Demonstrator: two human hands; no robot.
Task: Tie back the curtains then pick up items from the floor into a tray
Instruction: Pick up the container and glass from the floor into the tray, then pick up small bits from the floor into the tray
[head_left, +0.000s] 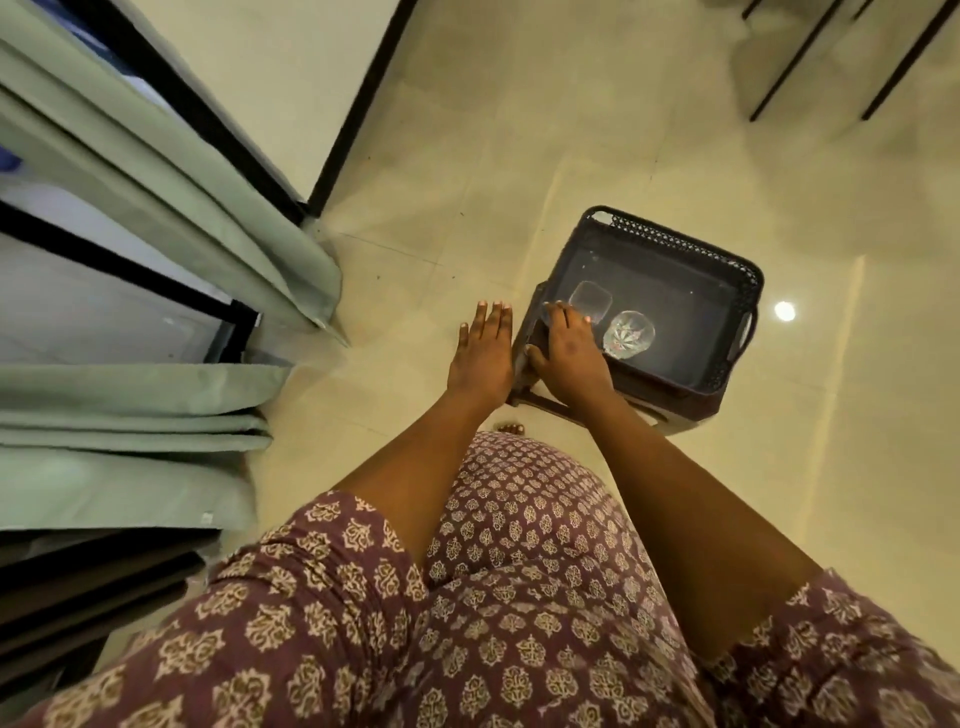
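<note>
Right hand (569, 358): palm down on the near-left corner of the dark rectangular plastic tray with perforated walls (727, 291), fingers curled over its rim, thumb on the outer wall, gripping it. Left hand (483, 353): flat, fingers straight and together, holding nothing, just beside the tray's left edge. Inside the tray, a clear plain drinking glass (592, 299) lies touching the right fingertips; a clear cut-pattern glass (628, 333) sits just right of the hand. Tray rests on a low stool over the cream tiled floor (571, 156). Pale green curtains (156, 187) hang at left.

A home room — green curtains (171, 218) at a window, glossy tiled floor (597, 130).
</note>
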